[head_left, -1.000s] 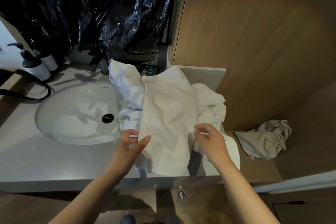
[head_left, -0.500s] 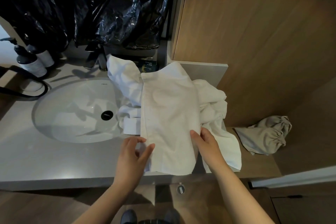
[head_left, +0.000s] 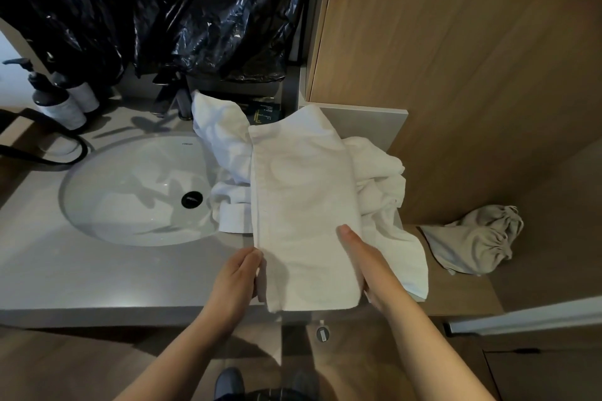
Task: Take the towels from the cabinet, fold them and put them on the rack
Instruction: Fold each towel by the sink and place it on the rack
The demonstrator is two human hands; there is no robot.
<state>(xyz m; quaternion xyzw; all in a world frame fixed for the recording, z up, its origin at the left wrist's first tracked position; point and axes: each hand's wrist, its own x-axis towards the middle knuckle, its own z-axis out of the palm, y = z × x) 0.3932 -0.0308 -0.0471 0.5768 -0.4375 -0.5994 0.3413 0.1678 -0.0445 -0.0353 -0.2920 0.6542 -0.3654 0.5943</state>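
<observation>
A white towel (head_left: 303, 198), folded into a long strip, lies on a heap of crumpled white towels (head_left: 381, 179) at the right end of the grey counter (head_left: 97, 277). Its near end hangs slightly past the counter's front edge. My left hand (head_left: 239, 277) holds the strip's near left edge, with fingers tucked under it. My right hand (head_left: 365, 260) grips the near right edge, thumb on top and fingers hidden beneath. No rack is in view.
An oval white sink (head_left: 130, 192) lies left of the towels, with a dark faucet (head_left: 172, 98) behind. Two pump bottles (head_left: 55, 101) stand far left. Black plastic sheeting (head_left: 182, 3) hangs above. A beige drawstring bag (head_left: 472, 238) lies on the wooden ledge at the right.
Both hands slid down toward me along the strip's sides and closed on its near corners. The towel now lies flatter and straighter.
</observation>
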